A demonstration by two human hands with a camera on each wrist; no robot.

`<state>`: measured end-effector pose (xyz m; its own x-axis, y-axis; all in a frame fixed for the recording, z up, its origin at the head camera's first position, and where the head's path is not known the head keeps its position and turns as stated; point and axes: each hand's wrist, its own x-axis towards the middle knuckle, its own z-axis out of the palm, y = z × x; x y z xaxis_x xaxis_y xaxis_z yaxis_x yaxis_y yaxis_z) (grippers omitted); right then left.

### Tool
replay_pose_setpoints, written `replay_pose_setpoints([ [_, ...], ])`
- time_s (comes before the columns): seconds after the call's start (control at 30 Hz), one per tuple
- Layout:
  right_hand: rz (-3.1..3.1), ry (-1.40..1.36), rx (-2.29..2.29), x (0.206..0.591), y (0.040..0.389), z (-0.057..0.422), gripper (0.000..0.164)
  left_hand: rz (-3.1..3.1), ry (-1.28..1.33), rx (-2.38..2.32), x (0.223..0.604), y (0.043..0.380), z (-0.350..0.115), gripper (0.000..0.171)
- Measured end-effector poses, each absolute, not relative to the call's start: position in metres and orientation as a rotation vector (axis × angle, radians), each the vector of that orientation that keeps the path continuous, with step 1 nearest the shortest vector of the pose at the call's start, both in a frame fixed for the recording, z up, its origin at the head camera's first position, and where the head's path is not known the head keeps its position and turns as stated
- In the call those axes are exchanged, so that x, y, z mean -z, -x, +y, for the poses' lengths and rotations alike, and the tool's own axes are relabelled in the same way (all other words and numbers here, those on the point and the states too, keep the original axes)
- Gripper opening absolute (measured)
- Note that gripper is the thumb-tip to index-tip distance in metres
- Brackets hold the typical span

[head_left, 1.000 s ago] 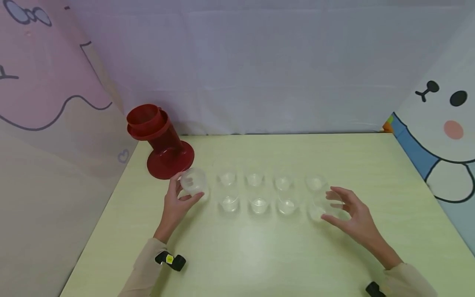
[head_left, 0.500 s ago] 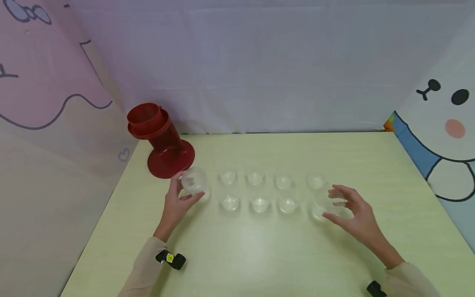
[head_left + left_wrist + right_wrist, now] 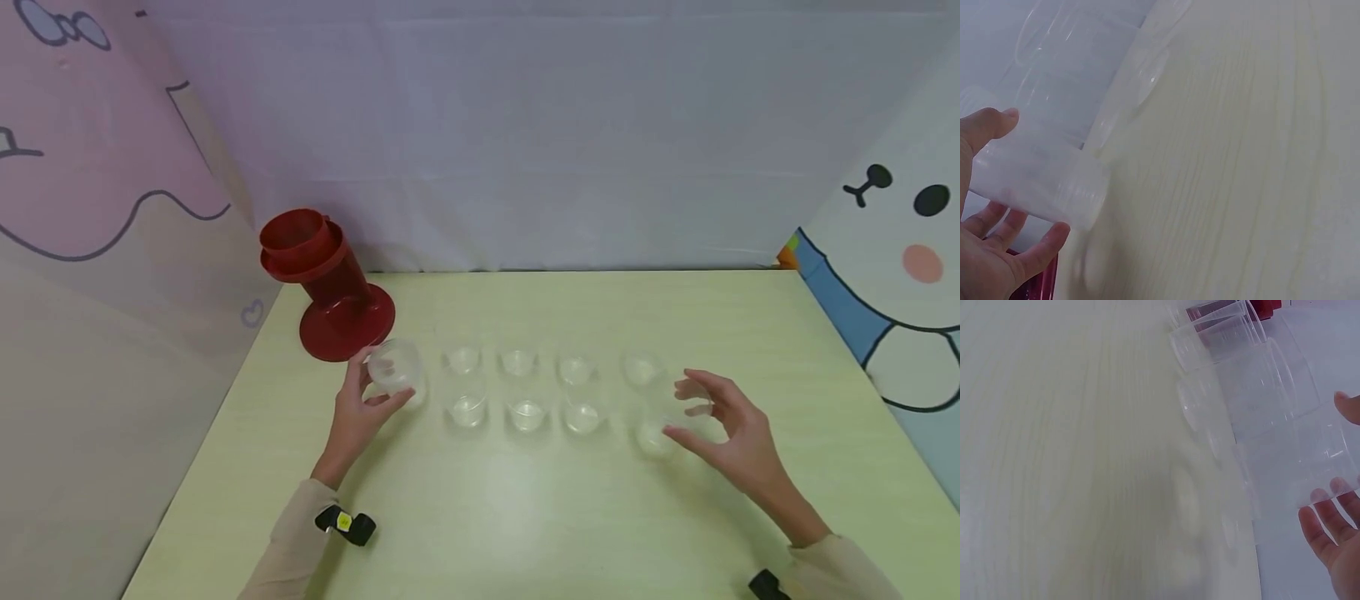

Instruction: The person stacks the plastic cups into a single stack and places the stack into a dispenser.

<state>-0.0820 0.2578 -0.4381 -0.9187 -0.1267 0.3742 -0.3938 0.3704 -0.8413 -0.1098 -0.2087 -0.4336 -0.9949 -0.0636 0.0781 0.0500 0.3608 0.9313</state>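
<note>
I see the right hand (image 3: 731, 437) pinching a clear cup (image 3: 1297, 465) at right, the left hand (image 3: 363, 412) pinching a cloudier cup (image 3: 395, 367) at left. Between these 2, other clear cups (image 3: 526, 414) stand on the table (image 3: 510, 517); far left, a red stand (image 3: 332, 287).

No text, brand or number can be read. A yellow label (image 3: 344, 522) on the black device (image 3: 362, 529) at the left sleeve (image 3: 287, 542) carries a marking too small to make out.
</note>
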Motion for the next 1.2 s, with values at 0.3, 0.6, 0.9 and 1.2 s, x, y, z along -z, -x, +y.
replay_pose_setpoints([
  [0.3,-2.255,-0.539,-1.647,0.432,0.079,0.257,0.079,-2.499,0.014,1.738,0.436,0.110,-0.209,0.076],
  [0.6,-2.219,-0.559,-1.694,0.424,0.080,0.247,0.075,-2.529,-0.032,1.696,0.435,0.105,-0.211,0.076],
  [0.9,-2.081,-0.704,-1.764,0.411,0.086,0.243,0.073,-2.527,-0.024,1.699,0.435,0.107,-0.210,0.076],
  [1.2,-2.013,-0.765,-1.833,0.402,0.085,0.237,0.072,-2.530,-0.015,1.700,0.434,0.107,-0.208,0.076],
])
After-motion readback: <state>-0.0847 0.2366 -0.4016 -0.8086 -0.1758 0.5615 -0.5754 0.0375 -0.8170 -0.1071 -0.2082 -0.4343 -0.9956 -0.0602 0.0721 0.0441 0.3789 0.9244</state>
